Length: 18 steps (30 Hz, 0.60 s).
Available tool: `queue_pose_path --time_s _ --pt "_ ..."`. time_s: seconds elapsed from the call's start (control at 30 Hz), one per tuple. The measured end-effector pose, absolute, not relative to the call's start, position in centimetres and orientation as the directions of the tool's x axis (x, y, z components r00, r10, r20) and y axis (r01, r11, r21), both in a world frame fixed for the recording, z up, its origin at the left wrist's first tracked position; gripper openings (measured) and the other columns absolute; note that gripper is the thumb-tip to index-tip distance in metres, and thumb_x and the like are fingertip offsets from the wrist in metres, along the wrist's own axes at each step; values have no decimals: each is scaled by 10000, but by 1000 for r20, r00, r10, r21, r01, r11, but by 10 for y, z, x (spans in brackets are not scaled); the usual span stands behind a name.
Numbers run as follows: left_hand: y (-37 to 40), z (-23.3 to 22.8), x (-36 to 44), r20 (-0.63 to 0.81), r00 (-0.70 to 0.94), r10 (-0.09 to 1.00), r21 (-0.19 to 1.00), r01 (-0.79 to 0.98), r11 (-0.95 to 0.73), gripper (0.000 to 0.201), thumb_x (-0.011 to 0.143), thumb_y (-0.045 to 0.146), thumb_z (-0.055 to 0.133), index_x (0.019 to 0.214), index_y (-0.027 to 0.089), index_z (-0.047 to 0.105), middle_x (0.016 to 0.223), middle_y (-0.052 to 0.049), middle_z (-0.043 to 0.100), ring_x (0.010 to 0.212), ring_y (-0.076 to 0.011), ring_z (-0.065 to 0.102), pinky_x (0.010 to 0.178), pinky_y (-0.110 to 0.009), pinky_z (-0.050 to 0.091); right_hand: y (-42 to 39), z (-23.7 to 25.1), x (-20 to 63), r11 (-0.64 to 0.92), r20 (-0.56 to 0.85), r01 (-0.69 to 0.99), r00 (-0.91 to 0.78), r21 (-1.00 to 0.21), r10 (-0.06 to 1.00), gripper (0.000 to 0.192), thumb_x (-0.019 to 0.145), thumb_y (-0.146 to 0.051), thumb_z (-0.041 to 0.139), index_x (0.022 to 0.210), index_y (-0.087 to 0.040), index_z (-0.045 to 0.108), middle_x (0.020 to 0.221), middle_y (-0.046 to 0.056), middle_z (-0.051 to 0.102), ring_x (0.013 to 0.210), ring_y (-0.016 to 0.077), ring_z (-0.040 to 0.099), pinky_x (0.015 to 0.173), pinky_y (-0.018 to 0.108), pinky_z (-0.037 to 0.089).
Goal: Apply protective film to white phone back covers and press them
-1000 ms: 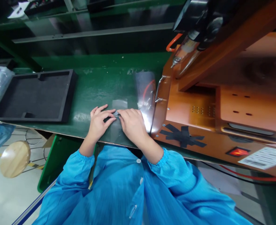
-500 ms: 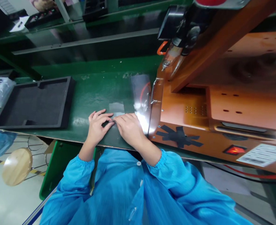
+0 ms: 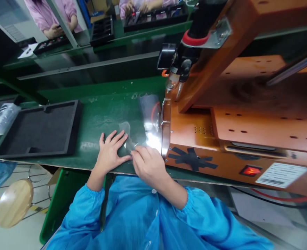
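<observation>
Your left hand (image 3: 108,152) lies flat, fingers spread, pressing a thin clear plastic film (image 3: 128,140) onto the green workbench (image 3: 103,111). Your right hand (image 3: 148,165) pinches the film's near edge between thumb and fingertips, just beside the orange press machine (image 3: 221,135). A black foam tray (image 3: 38,128) sits well to the left.

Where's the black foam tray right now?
In the head view the black foam tray lies on the green bench, left of the left hand, beside a plastic bag.
</observation>
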<state>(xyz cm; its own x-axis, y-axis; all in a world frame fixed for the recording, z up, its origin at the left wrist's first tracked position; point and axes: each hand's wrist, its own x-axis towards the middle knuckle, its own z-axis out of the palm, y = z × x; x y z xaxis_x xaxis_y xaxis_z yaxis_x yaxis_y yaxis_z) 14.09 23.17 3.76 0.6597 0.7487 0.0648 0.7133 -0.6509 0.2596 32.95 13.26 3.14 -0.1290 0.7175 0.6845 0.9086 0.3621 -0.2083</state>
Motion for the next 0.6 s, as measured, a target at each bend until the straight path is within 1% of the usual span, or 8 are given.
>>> queue_pose_path --time_s 0.1,0.17,0.27,0.4,0.47,0.5,0.57,0.6 --pt "230 39 140 41 678 734 254 703 -664 969 830 722 791 1632 302 444 1693 -112 459 1592 -434 349 1310 -766 69 101 33 340 498 810 805 -38 -323 586 163 945 -94 631 1074 -187 666 960 83 701 814 216 605 655 369 495" --pt "231 41 141 25 683 730 249 703 -667 1026 808 758 789 1644 288 424 1706 -116 436 1605 -437 321 1311 -768 81 88 32 343 582 823 680 54 -445 566 196 897 -84 629 1047 -209 650 914 61 664 782 196 625 645 348 531" --pt "236 44 147 -27 685 728 241 711 -661 992 831 702 800 1646 281 421 1722 -113 406 1614 -458 288 1289 -805 96 86 29 340 604 753 511 141 -612 643 193 857 -93 609 997 -224 630 885 44 638 743 183 642 644 341 573" --pt "246 43 157 -19 708 706 225 691 -687 899 878 593 766 1653 296 422 1730 -103 390 1623 -481 263 1280 -806 172 100 18 331 610 732 450 165 -652 661 168 853 -116 617 969 -236 639 865 47 661 744 197 666 633 346 594" --pt "248 35 156 40 719 694 200 675 -711 879 890 575 732 1667 338 396 1724 -85 397 1619 -478 284 1283 -786 219 107 12 329 605 726 441 182 -663 663 186 832 -131 633 971 -251 664 849 48 674 736 213 684 618 362 599" --pt "248 29 152 73 721 689 187 668 -720 886 892 571 718 1678 374 359 1727 -63 389 1614 -469 306 1283 -774 248 109 10 330 600 705 410 174 -686 687 207 816 -149 658 979 -271 691 847 45 682 727 222 692 598 373 597" --pt "255 13 142 187 715 674 185 648 -739 914 897 533 686 1692 460 241 1735 -13 372 1577 -437 401 1263 -743 336 115 10 335 569 622 313 98 -760 777 254 791 -205 738 993 -359 751 880 19 709 716 233 702 538 380 574" --pt "263 5 138 259 696 670 210 636 -742 933 891 510 667 1684 512 177 1727 12 388 1516 -428 494 1216 -738 408 118 12 340 541 576 281 55 -793 816 255 801 -244 784 1001 -402 767 936 5 729 736 230 708 528 371 568"
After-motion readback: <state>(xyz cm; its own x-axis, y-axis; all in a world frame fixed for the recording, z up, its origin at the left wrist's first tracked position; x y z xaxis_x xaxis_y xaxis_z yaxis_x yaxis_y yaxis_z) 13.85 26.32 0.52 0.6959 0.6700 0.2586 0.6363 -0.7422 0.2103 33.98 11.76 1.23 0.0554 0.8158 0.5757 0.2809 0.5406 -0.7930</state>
